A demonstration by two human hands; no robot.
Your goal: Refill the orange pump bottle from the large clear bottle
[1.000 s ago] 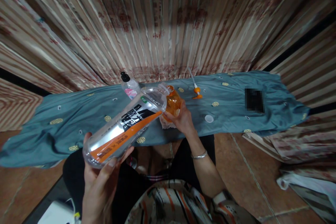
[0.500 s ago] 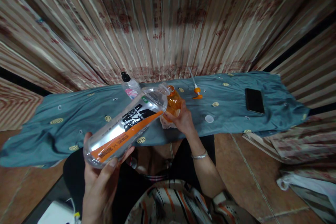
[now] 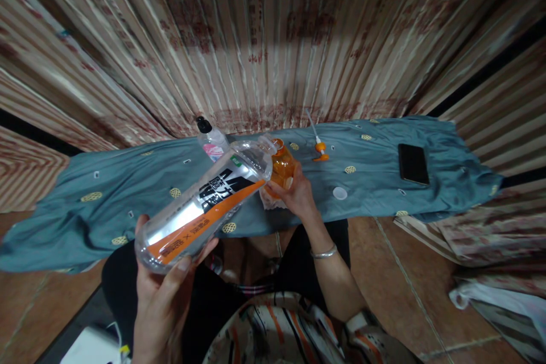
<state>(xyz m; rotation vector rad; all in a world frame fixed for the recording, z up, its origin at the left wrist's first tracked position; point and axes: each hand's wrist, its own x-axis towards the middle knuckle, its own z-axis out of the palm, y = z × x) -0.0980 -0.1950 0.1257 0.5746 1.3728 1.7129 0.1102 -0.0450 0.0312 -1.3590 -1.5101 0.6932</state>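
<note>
A large clear bottle (image 3: pixel 200 216) with a silver, black and orange label is tilted, its mouth at the upper right. My left hand (image 3: pixel 168 284) is wrapped round its base. The neck of the clear bottle meets the open top of a smaller orange bottle (image 3: pixel 283 168); whether liquid passes between them cannot be made out. My right hand (image 3: pixel 296 190) is closed round the orange bottle, just above the cloth. Behind the clear bottle stands a transparent bottle with a black cap (image 3: pixel 213 141) and a pink label, partly hidden.
An orange pump head (image 3: pixel 321 151) with a clear tube lies on the blue-green cloth (image 3: pixel 371 182). A white round disc (image 3: pixel 340 193) is nearer me, and a dark flat object (image 3: pixel 413 164) lies at the right. A striped curtain (image 3: pixel 273 40) hangs behind.
</note>
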